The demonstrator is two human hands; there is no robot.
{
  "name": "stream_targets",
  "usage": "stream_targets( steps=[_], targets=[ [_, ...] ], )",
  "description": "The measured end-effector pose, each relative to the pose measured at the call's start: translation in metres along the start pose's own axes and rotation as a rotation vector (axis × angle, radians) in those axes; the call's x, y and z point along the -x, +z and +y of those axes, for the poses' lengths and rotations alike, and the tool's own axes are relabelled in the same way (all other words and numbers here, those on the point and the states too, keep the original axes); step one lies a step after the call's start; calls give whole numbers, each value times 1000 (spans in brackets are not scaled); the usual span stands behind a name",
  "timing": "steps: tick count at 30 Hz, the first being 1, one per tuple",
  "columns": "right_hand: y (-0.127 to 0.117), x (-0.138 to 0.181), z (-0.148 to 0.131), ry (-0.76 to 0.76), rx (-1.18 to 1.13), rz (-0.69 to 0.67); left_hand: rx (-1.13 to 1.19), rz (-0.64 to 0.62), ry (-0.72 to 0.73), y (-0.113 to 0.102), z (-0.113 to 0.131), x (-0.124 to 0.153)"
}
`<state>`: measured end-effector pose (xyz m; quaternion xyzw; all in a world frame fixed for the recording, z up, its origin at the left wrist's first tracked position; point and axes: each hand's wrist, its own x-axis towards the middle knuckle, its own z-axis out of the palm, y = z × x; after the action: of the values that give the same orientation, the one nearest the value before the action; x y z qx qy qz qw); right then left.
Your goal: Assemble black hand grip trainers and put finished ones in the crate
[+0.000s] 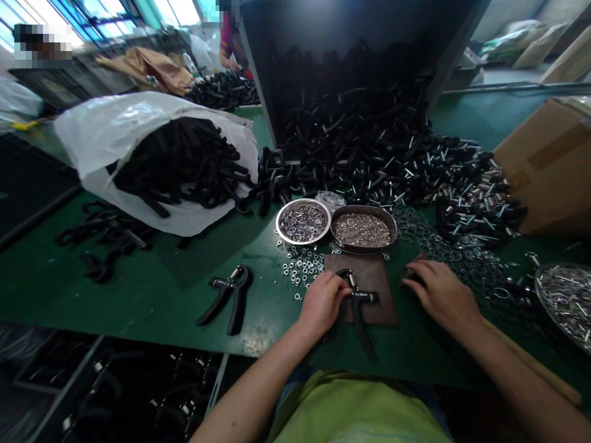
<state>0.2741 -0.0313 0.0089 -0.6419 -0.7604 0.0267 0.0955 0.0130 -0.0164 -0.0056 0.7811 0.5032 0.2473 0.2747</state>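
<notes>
Head view: a green table (pixel 180 261) spans the scene. At its far side stands a dark bin (pixel 351 37), black handles spilling from its mouth. A white bag (pixel 99 144), open and full of similar black pieces, lies far left; a cardboard box (pixel 549 169) sits at the right.

Near the middle lies a brown mat (pixel 386 277). The left hand (pixel 321 303) pinches a black spring hand grip (pixel 364 298) near its coil, the piece lying over the mat with one leg reaching past its near edge. The right hand (pixel 441 294) is just right of the mat, thumb and fingers curved; whether it grips anything I cannot tell. Another hand grip (pixel 237 304) lies apart on the left.

Beyond the mat, an oval tin (pixel 395 232) of small metal parts stands beside a round bowl (pixel 279 226), with loose nuts (pixel 301 266) scattered on its near side.
</notes>
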Motion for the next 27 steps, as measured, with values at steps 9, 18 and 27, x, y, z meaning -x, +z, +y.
stream_targets(
  steps=[9, 18, 27],
  targets=[
    [-3, 42, 29, 437, 37, -108, -456, 8, 319, 2, -2, 3],
    [-19, 4, -42, 1, -385, -197, -492, 4, 344, 4, 0, 3],
    [-23, 36, -51, -176, -279, -79, -70, 84, -58, -3, 1, 32]
  ],
)
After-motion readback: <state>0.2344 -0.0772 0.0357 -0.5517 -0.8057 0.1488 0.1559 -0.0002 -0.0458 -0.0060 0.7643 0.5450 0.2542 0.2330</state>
